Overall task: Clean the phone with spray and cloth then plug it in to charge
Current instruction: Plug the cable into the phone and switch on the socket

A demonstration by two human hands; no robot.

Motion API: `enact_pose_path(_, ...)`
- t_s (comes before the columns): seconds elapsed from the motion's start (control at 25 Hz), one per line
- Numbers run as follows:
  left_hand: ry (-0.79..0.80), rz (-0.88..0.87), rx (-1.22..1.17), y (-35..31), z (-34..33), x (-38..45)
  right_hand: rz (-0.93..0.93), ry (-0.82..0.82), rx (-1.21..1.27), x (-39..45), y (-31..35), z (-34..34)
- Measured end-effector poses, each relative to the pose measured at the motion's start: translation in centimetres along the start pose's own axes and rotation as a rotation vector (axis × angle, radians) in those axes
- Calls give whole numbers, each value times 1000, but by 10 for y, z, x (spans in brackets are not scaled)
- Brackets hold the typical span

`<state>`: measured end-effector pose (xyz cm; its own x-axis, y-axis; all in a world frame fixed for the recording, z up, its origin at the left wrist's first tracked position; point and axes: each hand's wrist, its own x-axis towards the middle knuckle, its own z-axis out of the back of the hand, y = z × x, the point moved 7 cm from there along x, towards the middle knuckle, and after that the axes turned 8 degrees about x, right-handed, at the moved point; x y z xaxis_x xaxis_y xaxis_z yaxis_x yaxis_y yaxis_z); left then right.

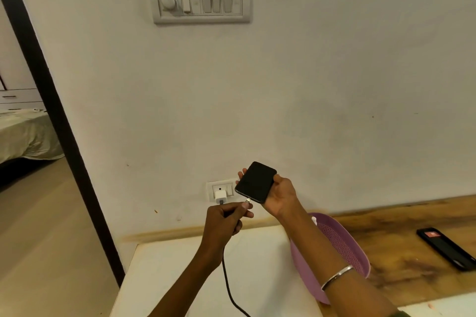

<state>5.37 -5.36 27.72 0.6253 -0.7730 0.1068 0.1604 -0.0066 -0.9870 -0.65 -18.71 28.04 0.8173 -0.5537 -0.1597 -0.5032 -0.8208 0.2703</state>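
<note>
Head view: the right hand [279, 194] holds the phone [256, 182] from beneath, fingers wrapped around both long edges, dark screen facing up. The phone is raised in front of the wall, its lower end tilted down toward the left. The left hand [226, 217] pinches the cable connector [247, 200] between thumb and forefinger, the other fingers curled shut. The connector tip sits right at the phone's lower edge; whether it is seated in the port cannot be determined. The black cable [228, 280] hangs from the left hand and runs down past the white table [164, 280]. A white charger adapter [220, 196] is plugged into the wall socket [211, 189], just left of the phone. A purple basket [342, 242] rests on the surface below the right forearm. A metal bangle [336, 276] encircles the right forearm. A dark rectangular device [447, 248] lies flat on the wooden counter [394, 216], well apart to the right.
</note>
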Motion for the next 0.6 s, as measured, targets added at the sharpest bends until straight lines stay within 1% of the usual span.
enact_pose_path(0.24, -47, -38, -15, -14, 6, 0, 3, -8, 54, -1, -2, -9)
enact_pose_path(0.6, -140, 29, 33, -15, 12, 4, 49, 9, -12, 3, -5, -18)
